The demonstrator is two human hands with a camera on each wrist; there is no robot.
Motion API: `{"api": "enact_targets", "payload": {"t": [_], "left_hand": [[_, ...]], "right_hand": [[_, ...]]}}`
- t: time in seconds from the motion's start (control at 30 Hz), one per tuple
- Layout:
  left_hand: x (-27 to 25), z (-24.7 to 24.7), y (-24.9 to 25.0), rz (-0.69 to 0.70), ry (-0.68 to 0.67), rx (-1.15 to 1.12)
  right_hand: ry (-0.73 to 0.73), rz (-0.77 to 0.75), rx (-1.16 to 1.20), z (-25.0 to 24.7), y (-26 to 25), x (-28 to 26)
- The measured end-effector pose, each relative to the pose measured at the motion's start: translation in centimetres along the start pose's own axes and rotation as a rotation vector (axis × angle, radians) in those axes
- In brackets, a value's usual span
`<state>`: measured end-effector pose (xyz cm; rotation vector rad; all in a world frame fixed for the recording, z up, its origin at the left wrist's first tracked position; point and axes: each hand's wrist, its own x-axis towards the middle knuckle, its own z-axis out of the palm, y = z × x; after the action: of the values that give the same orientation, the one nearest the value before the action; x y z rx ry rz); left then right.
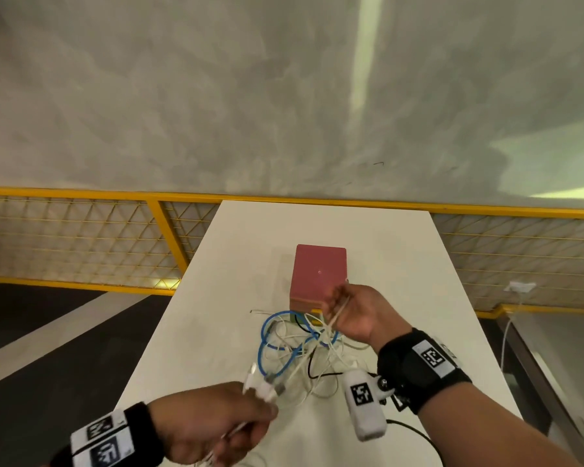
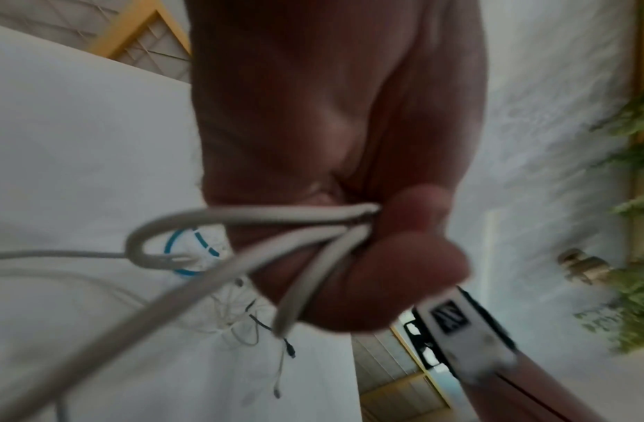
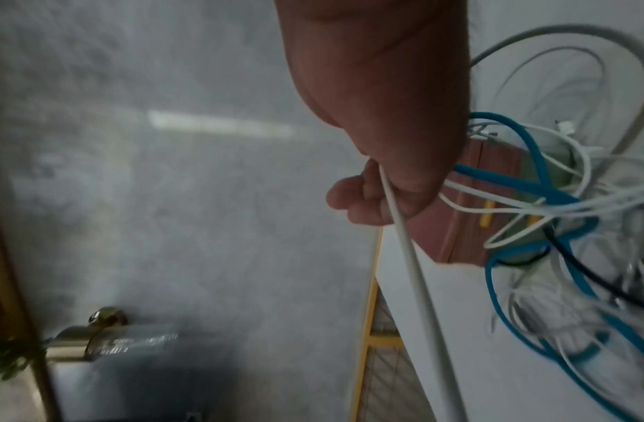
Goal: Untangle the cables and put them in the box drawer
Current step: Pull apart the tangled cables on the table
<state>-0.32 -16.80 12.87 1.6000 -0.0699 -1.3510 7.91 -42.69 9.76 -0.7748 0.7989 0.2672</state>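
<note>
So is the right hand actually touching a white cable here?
Touching. The right wrist view shows the right hand with fingers curled round a white cable, which runs out from the fist; the head view agrees.

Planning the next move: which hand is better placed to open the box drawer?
Likely the right hand: it hovers just in front of the red box, though it pinches a white cable. The left hand is farther back.

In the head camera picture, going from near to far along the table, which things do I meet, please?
Left hand gripping white cables → tangle of cables → right hand pinching a white cable → pink box → yellow mesh railing.
</note>
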Motion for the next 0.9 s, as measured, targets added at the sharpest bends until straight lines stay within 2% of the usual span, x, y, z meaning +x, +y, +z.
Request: {"api": "enact_targets", "payload": {"t": [0.07, 0.1, 0.2, 0.23, 0.3, 0.43, 0.5, 0.6, 0.8, 0.9], "left_hand": [[-0.9, 0.5, 1.4, 0.062, 0.018, 0.111], [-0.7, 0.7, 2.5, 0.172, 0.09, 0.086], [1.8, 0.3, 6.5, 0.536, 0.503, -0.138], [2.9, 0.3, 8.2, 0.616, 0.583, -0.199], [5.1, 1.1, 10.6, 0.69, 0.624, -0.241], [7.7, 3.0, 11.5, 0.586, 0.54, -0.267], [8.3, 3.0, 11.0, 0.511, 0.486, -0.292], [8.6, 3.3, 10.2, 0.442, 0.41, -0.188], [8.8, 3.3, 9.4, 0.516, 0.546, -0.116], [8.4, 3.1, 8.8, 0.498, 0.524, -0.027]], "right_hand": [[0.04, -0.035, 0.032, -0.3, -0.7, 0.2], [0.032, -0.047, 0.041, -0.3, -1.0, 0.1], [-0.062, -0.067, -0.015, 0.4, -0.4, -0.5], [-0.106, -0.065, -0.023, 0.8, 0.0, -0.8], [-0.207, -0.069, -0.058, 1.7, 0.8, -2.0], [-0.298, -0.135, -0.172, 1.9, 1.5, -3.2], [-0.26, -0.145, -0.206, 1.6, 1.6, -3.6], [-0.23, -0.121, -0.219, 1.2, 1.4, -3.7], [-0.253, -0.088, -0.227, 1.8, 1.8, -4.2], [-0.222, -0.058, -0.21, 2.1, 1.4, -4.1]]}}
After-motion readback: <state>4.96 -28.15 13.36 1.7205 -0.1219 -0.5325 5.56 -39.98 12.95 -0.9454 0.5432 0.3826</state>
